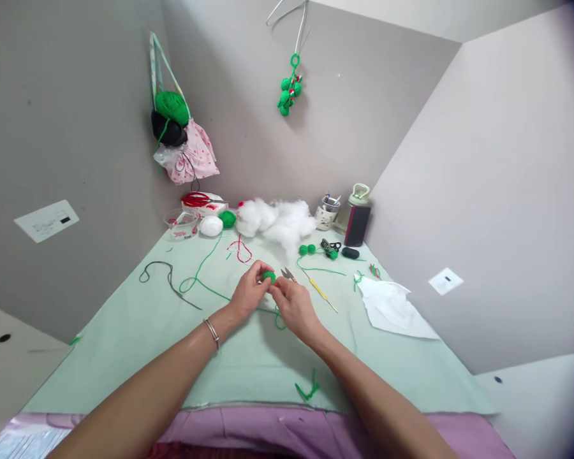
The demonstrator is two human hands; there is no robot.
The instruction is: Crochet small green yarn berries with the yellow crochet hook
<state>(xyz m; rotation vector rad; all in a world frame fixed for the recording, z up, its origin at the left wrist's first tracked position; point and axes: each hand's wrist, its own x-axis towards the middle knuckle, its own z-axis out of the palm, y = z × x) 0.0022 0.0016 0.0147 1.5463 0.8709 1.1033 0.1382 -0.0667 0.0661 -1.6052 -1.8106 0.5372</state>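
A small green crocheted piece is pinched in the fingers of my left hand, above the middle of the table. My right hand touches its lower right side with closed fingertips; whether they grip the piece or something thin is too small to tell. Green yarn runs across the cloth to a green ball at the back and loops beneath my hands. Just beyond my right hand lie scissors, partly hidden. A yellow-handled crochet hook rests to the right of them.
White stuffing is heaped at the back, beside a white yarn ball. Small green balls, a black case, a phone and a pen cup stand back right. White sheets lie right; dark cord lies left.
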